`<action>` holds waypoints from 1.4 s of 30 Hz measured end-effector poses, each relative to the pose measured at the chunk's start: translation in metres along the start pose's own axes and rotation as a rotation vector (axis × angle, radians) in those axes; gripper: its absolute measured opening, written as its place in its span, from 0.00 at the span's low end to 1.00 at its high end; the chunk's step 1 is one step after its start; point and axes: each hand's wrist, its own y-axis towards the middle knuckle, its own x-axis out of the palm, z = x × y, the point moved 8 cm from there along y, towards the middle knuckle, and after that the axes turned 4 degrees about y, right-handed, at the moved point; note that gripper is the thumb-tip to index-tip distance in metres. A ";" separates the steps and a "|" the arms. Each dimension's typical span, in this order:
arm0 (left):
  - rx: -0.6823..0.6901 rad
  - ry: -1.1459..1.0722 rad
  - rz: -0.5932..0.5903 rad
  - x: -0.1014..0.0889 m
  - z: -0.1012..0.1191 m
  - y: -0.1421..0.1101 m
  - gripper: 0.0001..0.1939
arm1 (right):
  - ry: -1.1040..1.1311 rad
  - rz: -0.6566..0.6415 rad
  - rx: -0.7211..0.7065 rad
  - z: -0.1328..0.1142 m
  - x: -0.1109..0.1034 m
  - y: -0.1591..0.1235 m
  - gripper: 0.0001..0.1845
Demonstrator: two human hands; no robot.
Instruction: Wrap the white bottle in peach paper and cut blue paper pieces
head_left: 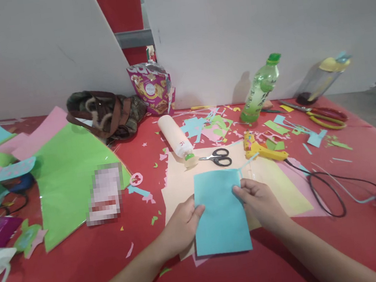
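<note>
A blue sheet of paper is held between my two hands, over a stack of pale paper sheets on the red table. My left hand pinches its left edge, thumb on top. On the right edge, my right hand grips it the same way, with the other fingers partly hidden. Just beyond the paper lie black-handled scissors, closed. A yellow glue gun rests right of them, its cord trailing right. To their left a cream glue bottle lies on its side.
Paper scraps litter the back of the red table. A green drink bottle, a clear tumbler and large scissors stand or lie back right. Green sheets, a camouflage bag and a snack bag are left.
</note>
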 end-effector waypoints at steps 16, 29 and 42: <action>-0.016 0.063 -0.037 0.002 0.004 0.000 0.17 | 0.046 0.100 -0.048 -0.008 -0.010 -0.001 0.17; -0.006 0.158 -0.057 0.002 0.005 0.001 0.17 | 0.036 0.222 -0.088 -0.017 -0.020 -0.001 0.15; -0.236 -0.477 -0.065 0.008 -0.016 -0.001 0.20 | -0.632 0.214 -0.951 -0.063 0.002 -0.029 0.10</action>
